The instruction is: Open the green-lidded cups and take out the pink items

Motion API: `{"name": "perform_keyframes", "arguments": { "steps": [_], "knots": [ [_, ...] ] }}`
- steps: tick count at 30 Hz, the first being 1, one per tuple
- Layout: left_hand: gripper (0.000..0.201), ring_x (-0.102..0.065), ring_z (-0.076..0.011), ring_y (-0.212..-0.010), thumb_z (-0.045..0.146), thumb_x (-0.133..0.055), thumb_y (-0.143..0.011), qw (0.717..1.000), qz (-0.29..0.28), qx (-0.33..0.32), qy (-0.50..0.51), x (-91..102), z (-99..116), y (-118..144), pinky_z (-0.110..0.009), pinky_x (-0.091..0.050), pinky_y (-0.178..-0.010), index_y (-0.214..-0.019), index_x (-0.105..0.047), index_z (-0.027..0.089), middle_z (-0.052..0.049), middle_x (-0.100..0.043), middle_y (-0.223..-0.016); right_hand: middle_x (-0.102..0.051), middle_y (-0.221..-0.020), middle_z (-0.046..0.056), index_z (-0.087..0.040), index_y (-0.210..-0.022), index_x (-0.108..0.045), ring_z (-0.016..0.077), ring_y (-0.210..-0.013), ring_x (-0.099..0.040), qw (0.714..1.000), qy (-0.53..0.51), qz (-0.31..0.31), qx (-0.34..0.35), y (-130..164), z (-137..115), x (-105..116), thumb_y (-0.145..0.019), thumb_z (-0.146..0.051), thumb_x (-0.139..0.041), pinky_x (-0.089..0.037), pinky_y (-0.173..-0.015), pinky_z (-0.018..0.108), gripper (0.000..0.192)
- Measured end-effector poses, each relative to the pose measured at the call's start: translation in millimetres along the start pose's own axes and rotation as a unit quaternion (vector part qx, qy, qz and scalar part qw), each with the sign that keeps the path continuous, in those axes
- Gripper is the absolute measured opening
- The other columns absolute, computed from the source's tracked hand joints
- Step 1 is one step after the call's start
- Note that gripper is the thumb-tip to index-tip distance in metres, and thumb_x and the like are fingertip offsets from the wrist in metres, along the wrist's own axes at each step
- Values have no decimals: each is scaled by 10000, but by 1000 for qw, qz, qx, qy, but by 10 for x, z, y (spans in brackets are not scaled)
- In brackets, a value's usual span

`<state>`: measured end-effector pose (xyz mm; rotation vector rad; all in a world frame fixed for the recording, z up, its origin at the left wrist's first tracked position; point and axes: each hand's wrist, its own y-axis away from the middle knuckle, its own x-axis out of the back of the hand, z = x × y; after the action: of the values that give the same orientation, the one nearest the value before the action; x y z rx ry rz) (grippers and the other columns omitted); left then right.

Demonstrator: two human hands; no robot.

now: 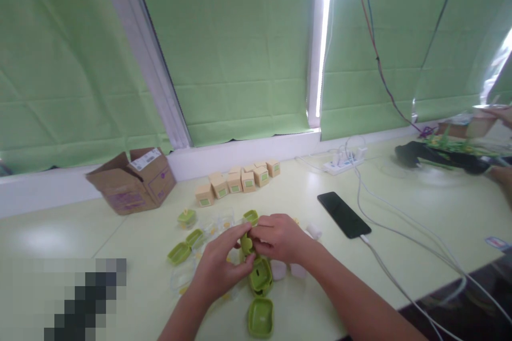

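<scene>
Both my hands meet over the pale green table (400,208) on one small green plastic piece (247,244). My left hand (219,267) pinches it from the left and below. My right hand (278,237) closes over it from the right. Directly beneath them lies an open green case (261,277), and another green case half (260,318) lies nearer to me. More green case parts (180,253) lie to the left, along with clear plastic bags (182,277) holding small yellow bits.
A row of small tan boxes (236,178) stands behind, an open cardboard box (134,181) at the back left. A black phone (344,214) on a white cable (404,272) lies to the right, a power strip (344,162) by the window. Another person's hand (502,178) works far right.
</scene>
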<state>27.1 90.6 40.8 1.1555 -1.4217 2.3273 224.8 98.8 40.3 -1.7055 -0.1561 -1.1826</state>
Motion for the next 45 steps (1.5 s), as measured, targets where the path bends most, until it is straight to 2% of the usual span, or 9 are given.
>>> {"name": "perform_keyframes", "arguments": {
  "steps": [7,12,16,19,22,25,33,38,45],
  "knots": [
    [447,-661,-226,-983,206,-640,-744,999,-9,7,-42,52,-49,17,-360,-545,-868,-1183,-556,206,-84,-686,-1106,-564,-678,6,-178,-767,-576,118,-641,-510,993,-96,54,-34,14,-11,121,-847,-204,-473,-396,-603,224,133],
    [388,-676,-215,-850,277,-678,-716,996,3,51,-74,121,-124,23,-350,-560,-775,-1088,-597,204,-62,-710,-992,-584,-774,29,-161,-929,-634,118,-699,-538,974,-127,115,-150,85,202,255,-889,-198,-453,-419,-665,227,189],
    [377,-675,-216,-832,328,-692,-708,993,13,60,-97,129,-149,26,-353,-555,-775,-1054,-611,202,-56,-712,-965,-590,-800,39,-178,-900,-682,130,-746,-557,964,-25,15,-264,165,440,274,-907,-226,-449,-404,-697,231,237],
    [351,-675,-214,-818,326,-668,-722,993,14,63,-103,146,-160,25,-351,-557,-760,-1043,-613,196,-57,-712,-964,-622,-853,61,-196,-867,-702,155,-827,-583,931,61,-119,-340,222,542,278,-920,-266,-432,-398,-714,244,284],
    [275,-670,-205,-788,299,-619,-753,993,7,67,-96,194,-174,22,-344,-555,-733,-1006,-622,194,-56,-714,-948,-659,-891,91,-193,-828,-716,185,-846,-608,902,97,-191,-376,271,586,257,-910,-265,-436,-403,-700,263,301],
    [292,-668,-202,-790,267,-604,-748,996,-25,57,-71,261,-184,30,-339,-555,-730,-1031,-628,199,-54,-714,-955,-683,-914,114,-189,-845,-732,204,-843,-628,891,98,-211,-389,304,616,202,-887,-238,-466,-415,-692,275,274],
    [499,-621,-244,-1055,196,-639,-693,985,-167,4,33,443,-115,67,-382,-502,-927,-1188,-599,249,-71,-672,-1139,-700,-943,111,-207,-907,-739,207,-877,-644,879,93,-237,-404,327,685,107,-868,-220,-499,-437,-720,272,244],
    [499,-664,-206,-926,188,-659,-677,978,-209,7,15,614,43,124,-315,-556,-834,-1168,-609,266,-48,-683,-1106,-695,-949,112,-206,-929,-730,204,-869,-639,881,88,-231,-404,327,694,137,-892,-241,-460,-437,-721,276,275],
    [530,-667,-220,-988,201,-691,-653,972,-233,18,-32,689,175,550,-285,-563,-849,-1167,-605,301,-31,-685,-1126,-677,-981,99,-210,-927,-716,211,-929,-616,889,81,-209,-401,316,668,182,-914,-298,-421,-420,-751,285,308]
  ]
}}
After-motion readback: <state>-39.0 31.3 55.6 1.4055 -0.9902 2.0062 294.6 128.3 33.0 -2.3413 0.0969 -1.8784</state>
